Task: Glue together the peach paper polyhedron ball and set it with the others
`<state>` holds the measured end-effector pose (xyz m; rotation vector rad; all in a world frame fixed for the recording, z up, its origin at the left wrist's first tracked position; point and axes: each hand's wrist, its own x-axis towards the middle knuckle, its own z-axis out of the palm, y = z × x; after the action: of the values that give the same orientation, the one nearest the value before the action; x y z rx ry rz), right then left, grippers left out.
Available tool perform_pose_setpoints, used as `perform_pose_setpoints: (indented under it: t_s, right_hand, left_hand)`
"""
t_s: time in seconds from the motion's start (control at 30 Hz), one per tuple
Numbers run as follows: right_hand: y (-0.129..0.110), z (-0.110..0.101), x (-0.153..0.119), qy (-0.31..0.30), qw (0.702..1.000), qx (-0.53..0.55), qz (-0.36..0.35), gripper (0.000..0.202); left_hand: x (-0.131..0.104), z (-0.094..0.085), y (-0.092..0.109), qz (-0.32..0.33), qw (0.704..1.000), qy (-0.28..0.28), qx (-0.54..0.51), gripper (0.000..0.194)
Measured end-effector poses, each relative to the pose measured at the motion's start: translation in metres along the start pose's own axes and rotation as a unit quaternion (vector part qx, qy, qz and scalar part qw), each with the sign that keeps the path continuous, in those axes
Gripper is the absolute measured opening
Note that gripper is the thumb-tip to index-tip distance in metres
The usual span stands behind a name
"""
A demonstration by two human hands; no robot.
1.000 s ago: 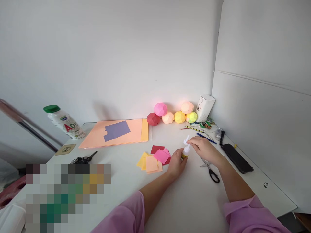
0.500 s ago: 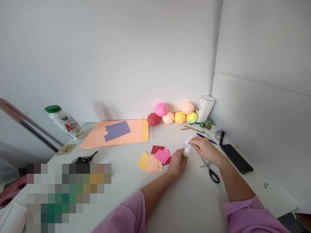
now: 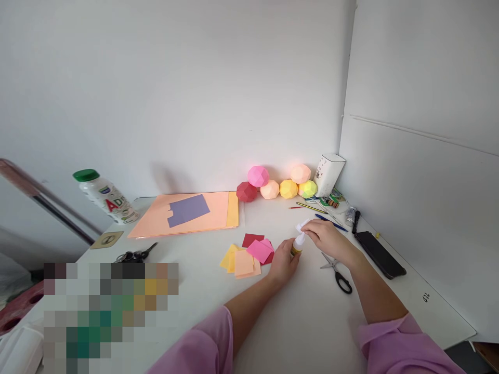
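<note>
My left hand point(image 3: 284, 261) is wrapped round a small glue bottle point(image 3: 298, 243) with a white nozzle and a yellowish label, held upright over the white table. Just above the nozzle, my right hand point(image 3: 322, 235) pinches a white cap point(image 3: 301, 226). Left of my left hand lie small paper pieces: a pink one point(image 3: 260, 251), a dark red one point(image 3: 253, 240), a peach one point(image 3: 244, 263) and yellow ones point(image 3: 226, 258). Black-handled scissors point(image 3: 343, 283) lie partly open beneath my right forearm's left side.
Faceted paper balls, one pink point(image 3: 258, 176), stand along the wall beside a white box point(image 3: 329, 175). Large peach sheets point(image 3: 156, 215) carry a purple piece point(image 3: 189, 210). A green-capped bottle point(image 3: 107, 200) stands left. A black case point(image 3: 380, 254) lies right.
</note>
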<state>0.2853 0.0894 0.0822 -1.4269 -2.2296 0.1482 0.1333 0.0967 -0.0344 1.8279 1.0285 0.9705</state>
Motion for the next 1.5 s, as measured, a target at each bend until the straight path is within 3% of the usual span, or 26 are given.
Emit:
perform_pose_setpoints:
  t_s: [0.33, 0.6, 1.1, 1.5]
  right_hand:
    - [0.0041, 0.0026, 0.0034, 0.021, 1.000, 0.008, 0.006, 0.024]
    - [0.0032, -0.0017, 0.0013, 0.003, 0.999, 0.044, -0.008, 0.022]
    - [0.0027, 0.0047, -0.0022, -0.013, 1.000, 0.006, -0.020, 0.027]
    - [0.0080, 0.0042, 0.0034, -0.005, 0.992, 0.099, 0.076, 0.021]
  left_hand:
    - [0.0003, 0.0003, 0.0016, -0.009, 1.000, 0.008, 0.011, 0.033]
    - [-0.0002, 0.0003, 0.0000, 0.004, 1.000, 0.007, 0.018, 0.033]
    - [-0.0005, -0.0012, 0.0020, 0.020, 1.000, -0.008, 0.017, 0.039]
    - [-0.0009, -0.0002, 0.0020, 0.007, 1.000, -0.010, 0.013, 0.031]
